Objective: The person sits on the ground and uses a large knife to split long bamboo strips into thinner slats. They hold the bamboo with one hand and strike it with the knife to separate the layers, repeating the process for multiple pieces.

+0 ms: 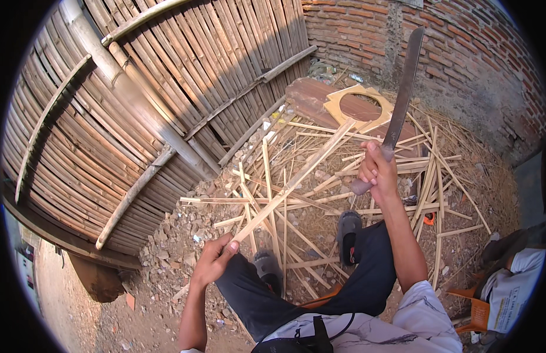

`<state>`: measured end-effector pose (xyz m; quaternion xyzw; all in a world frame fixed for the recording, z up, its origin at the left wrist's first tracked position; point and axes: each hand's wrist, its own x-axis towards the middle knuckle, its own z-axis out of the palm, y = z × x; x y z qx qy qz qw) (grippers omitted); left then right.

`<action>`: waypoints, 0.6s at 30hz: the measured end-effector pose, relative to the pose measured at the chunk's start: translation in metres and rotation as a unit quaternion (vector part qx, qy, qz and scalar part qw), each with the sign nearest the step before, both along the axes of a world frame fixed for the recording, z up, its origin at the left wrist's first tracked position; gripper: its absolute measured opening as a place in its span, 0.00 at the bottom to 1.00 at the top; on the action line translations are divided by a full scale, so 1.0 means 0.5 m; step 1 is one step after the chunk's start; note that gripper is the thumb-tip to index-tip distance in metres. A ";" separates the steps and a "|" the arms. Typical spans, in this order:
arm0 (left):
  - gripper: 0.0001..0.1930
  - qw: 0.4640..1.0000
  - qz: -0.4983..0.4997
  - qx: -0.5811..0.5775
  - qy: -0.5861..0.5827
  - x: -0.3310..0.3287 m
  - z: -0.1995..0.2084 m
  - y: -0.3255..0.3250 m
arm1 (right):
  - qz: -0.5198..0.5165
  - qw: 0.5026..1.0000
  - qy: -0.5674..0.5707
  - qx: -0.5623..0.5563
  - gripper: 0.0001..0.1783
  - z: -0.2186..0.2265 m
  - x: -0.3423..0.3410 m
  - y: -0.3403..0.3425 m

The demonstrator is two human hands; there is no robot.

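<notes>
Pale bamboo strip (pixel 293 181) out front, and the left hand (pixel 214 260) has it gripped at the near end, thumb pressed against it, just above the left knee! From that fist it slants away, up and to the right, passing to the left of the right hand (pixel 380 170) with a gap between them. Its far end overlaps the near edge of a yellow board (pixel 333 107) with 1 big round hole; whether the 2 touch, I can't tell. Over to the right hand: closed tight around the handle of a long knife (pixel 404 88), dark blade pointing up and away, handle butt poking out below the fist. So both hands are full, well apart, 1 tool and 1 strip. Below, loose strips (pixel 266 170) criss-cross the stony ground around 2 dark shoes (pixel 267 266). Bamboo wall (pixel 167 76) on the left, brick wall (pixel 461 53) behind, and an orange seat (pixel 478 312) near the right edge.
</notes>
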<state>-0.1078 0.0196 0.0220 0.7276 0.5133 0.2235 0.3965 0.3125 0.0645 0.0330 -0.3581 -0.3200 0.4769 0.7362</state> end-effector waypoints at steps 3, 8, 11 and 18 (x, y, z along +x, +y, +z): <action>0.21 1.000 -0.008 -0.002 0.015 -0.013 -0.024 -0.004 | 0.012 1.000 -0.016 0.010 0.17 -0.003 0.018 -0.004; 0.19 1.000 0.012 0.016 0.019 -0.023 -0.031 0.001 | 0.001 0.992 -0.127 0.007 0.23 -0.013 0.028 -0.007; 0.14 0.996 0.043 0.081 0.016 -0.019 -0.016 0.019 | -0.009 0.987 -0.163 -0.004 0.25 0.005 0.005 -0.016; 0.10 0.967 0.036 0.252 -0.004 0.012 -0.013 0.192 | 0.084 0.996 -0.005 -0.015 0.36 0.035 -0.051 -0.076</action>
